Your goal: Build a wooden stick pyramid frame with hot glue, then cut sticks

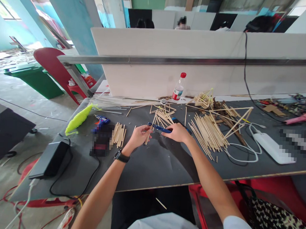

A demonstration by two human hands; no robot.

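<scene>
My left hand (139,135), with a dark watch at the wrist, pinches thin wooden sticks (147,139) above the dark table. My right hand (177,132) is closed round blue-handled pliers (160,128). The jaws point left and meet the upper part of the sticks, close to my left fingertips; whether they are clamped I cannot tell. Beyond both hands lies a loose heap of joined sticks (164,115). A short bundle of sticks (119,134) rests left of my left hand, and a large spread of longer sticks (210,132) lies right of my right hand.
A blue glue gun (101,122), a yellow-green yarn bundle (79,119) and a black power adapter (49,159) are on the left. A red-capped bottle (178,87) stands by the white partition (144,81). A stick frame (241,124) and a white power bank (271,147) lie right.
</scene>
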